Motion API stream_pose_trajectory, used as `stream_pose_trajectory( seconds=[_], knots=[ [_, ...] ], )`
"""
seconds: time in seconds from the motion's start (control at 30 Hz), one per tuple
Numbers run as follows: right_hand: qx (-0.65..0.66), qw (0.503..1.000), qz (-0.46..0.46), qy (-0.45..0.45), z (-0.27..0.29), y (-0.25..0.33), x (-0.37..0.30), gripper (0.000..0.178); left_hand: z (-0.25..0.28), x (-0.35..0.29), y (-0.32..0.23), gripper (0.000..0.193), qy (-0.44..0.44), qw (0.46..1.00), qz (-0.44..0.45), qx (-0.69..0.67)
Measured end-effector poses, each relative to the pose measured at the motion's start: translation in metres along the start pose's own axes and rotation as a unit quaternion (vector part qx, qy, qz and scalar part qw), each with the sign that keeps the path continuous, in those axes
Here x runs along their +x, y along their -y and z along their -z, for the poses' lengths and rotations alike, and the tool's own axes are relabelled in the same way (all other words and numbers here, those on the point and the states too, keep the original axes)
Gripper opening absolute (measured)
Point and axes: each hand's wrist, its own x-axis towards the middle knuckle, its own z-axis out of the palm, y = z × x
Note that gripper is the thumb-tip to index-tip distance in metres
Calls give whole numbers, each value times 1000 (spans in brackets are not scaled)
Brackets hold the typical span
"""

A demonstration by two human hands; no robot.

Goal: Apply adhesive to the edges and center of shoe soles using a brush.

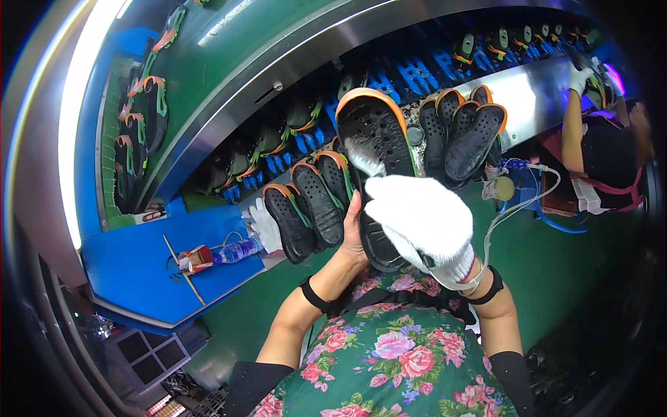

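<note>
A black shoe sole (379, 132) with round holes and an orange and green rim is held up in front of me. My left hand (354, 233), bare, grips its left edge near the lower end, thumb up along the side. My right hand (424, 215) wears a white knitted glove and is closed. From the glove's fingers a brush (365, 158) with pale bristles reaches onto the inner face of the sole; its handle is hidden by the glove. Similar black soles stand close by, some left of the held one (319, 201) and some right of it (476, 142).
A conveyor behind carries several shoe parts on blue supports (417, 75). At left, a blue table (153, 267) bears a bottle (236, 251), a red box (196, 260) and a stick; a white glove (264, 226) lies beside it. Thin tubing (517, 205) hangs right, near a co-worker's arm (574, 132).
</note>
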Motion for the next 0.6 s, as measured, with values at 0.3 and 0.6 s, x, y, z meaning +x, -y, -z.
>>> stream_pose_trajectory(
  seconds=[0.3, 0.6],
  knots=[
    [-26, 1000, 15, -4, -8, -3, -1, 32, -14, 15, -16, 103, -21, 999, -23, 37],
    [96, 995, -19, -22, -8, -5, -2, 29, -36, 29, -24, 95, 100, 987, -66, -105]
  ],
)
